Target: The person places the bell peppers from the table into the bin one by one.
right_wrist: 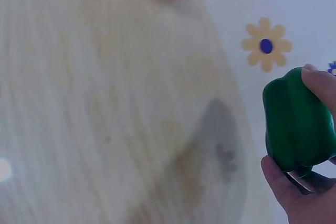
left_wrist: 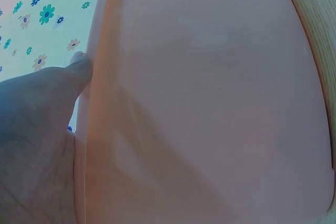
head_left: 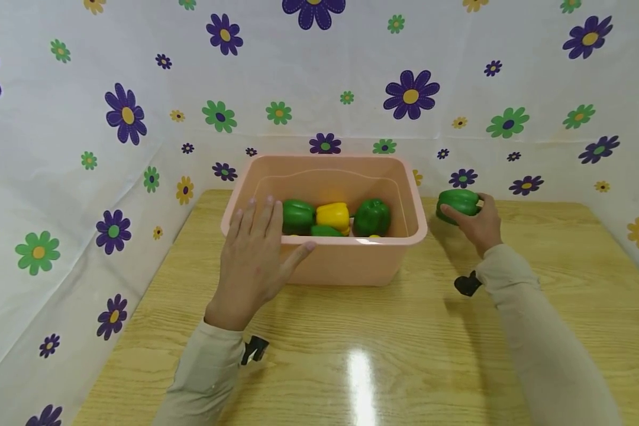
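Note:
My right hand (head_left: pixel 479 225) grips a green bell pepper (head_left: pixel 457 202) to the right of a pink plastic bin (head_left: pixel 346 260). In the right wrist view the thumb and fingers wrap the ends of this pepper (right_wrist: pixel 296 121), and its shadow falls on the table and cloth. My left hand (head_left: pixel 255 254) lies over the bin's front rim at its left part, fingers straight and thumb spread along the rim. Inside the bin are green peppers, one at the right (head_left: pixel 372 218) and one beside the left fingers (head_left: pixel 298 216), with a yellow pepper (head_left: pixel 332 216) between them. The front wall hides the lower contents.
The bin stands toward the back of a wooden table (head_left: pixel 309 349). A white cloth (head_left: pixel 277 65) with purple, green and yellow flowers hangs behind and along the left side. Black wrist straps or mounts show at both sleeves.

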`<state>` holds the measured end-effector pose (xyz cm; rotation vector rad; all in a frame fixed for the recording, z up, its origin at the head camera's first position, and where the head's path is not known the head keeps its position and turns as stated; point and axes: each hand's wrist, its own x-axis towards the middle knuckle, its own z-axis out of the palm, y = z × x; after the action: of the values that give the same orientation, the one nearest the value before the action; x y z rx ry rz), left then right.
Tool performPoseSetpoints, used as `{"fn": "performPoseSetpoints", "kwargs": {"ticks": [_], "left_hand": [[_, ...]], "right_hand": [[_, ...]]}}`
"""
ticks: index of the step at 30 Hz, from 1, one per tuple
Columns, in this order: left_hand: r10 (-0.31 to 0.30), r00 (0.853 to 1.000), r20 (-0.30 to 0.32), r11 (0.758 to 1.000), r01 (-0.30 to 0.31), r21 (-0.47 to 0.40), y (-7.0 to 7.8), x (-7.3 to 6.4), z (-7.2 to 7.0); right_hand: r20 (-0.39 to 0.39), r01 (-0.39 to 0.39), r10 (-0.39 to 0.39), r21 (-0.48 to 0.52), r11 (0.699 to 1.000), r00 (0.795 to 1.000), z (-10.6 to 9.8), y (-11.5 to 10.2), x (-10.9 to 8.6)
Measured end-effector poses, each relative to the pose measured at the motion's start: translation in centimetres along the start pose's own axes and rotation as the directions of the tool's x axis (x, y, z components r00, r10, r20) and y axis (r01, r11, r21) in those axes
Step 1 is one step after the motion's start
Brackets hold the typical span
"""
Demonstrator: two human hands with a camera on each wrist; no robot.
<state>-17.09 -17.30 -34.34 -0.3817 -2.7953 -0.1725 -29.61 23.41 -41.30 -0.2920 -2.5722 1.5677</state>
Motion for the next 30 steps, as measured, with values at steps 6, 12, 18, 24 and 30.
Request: {"fn": "performPoseSetpoints", "kwargs": {"ticks": [6,12,18,24,30], "left_hand": [[0.009,1.0,-0.028,1.0,-0.009,0.004,0.0,-0.1,0.1],[0.012,0.999,-0.045,1.0,-0.012,0.005,-0.1,-0.2,0.1],[0.014,0.998,-0.054,1.0,-0.014,-0.002,-0.1,-0.1,0.1],[0.012,0.999,-0.044,1.0,-0.012,-0.006,-0.1,-0.1,0.1],[0.008,0.999,-0.04,1.0,-0.008,0.001,0.0,-0.1,0.1]], "right_hand": [[0.004,0.017,-0.017,0.033,0.999,1.0,-0.8,-0.8,-0.1],[-0.015,0.044,-0.043,0.04,0.998,0.999,-1.5,-1.6,-0.2],[-0.023,0.067,-0.066,0.058,0.996,0.998,-2.1,-2.7,-0.6],[-0.052,0.098,-0.094,0.079,0.992,0.994,-2.8,-4.4,-1.2],[-0.067,0.134,-0.126,0.128,0.983,0.99,-3.4,-6.1,-1.6]]}}
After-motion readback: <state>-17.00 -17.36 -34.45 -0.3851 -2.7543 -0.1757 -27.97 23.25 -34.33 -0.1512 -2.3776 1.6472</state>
